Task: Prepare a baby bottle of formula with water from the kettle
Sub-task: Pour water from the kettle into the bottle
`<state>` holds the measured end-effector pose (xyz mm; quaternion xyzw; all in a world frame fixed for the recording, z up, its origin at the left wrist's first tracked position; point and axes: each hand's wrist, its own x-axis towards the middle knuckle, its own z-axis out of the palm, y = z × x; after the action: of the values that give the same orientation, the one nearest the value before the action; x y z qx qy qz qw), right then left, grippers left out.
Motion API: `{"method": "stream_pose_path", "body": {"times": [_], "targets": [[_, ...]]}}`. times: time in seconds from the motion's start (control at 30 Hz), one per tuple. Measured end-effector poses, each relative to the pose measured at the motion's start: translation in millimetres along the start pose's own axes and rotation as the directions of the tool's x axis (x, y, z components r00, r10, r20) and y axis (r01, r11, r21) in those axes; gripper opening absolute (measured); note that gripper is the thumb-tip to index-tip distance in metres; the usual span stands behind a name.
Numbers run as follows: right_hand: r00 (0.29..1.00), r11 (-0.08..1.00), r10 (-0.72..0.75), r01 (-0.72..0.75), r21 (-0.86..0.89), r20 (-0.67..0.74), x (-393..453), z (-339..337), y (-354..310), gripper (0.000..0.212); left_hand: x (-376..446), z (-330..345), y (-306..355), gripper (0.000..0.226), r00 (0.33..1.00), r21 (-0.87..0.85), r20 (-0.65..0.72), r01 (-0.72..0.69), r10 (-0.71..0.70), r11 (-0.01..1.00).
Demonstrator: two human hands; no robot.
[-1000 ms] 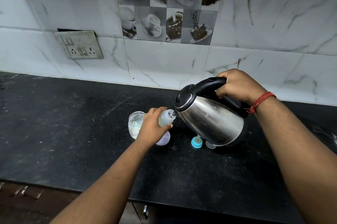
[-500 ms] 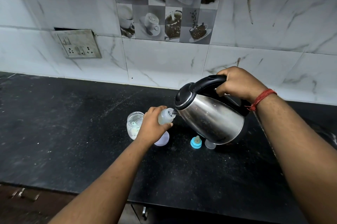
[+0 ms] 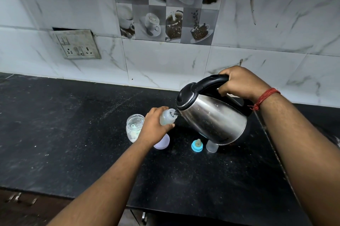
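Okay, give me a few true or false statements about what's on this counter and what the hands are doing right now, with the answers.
1. The right hand holds the kettle by its black handle. True.
2. The kettle stands upright on the counter. False: it is lifted and tilted, spout at the baby bottle.
3. The left hand holds the baby bottle. True.
4. The blue teat ring is screwed onto the bottle. False: it lies on the counter.

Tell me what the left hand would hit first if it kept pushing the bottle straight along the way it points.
Most likely the kettle: the left hand aims the bottle up and right, its mouth already at the spout. Depth is hard to judge from one view.
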<state>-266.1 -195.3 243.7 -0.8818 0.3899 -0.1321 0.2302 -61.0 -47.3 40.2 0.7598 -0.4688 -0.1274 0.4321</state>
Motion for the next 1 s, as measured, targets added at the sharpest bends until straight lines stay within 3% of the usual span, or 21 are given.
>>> {"method": "stream_pose_path", "body": {"times": [1.0], "targets": [[0.998, 0.999, -0.022, 0.023, -0.030, 0.062, 46.0, -1.5, 15.4, 0.014, 30.1, 16.6, -5.0, 0.065, 0.999, -0.038, 0.012, 0.046, -0.046, 0.998]]}}
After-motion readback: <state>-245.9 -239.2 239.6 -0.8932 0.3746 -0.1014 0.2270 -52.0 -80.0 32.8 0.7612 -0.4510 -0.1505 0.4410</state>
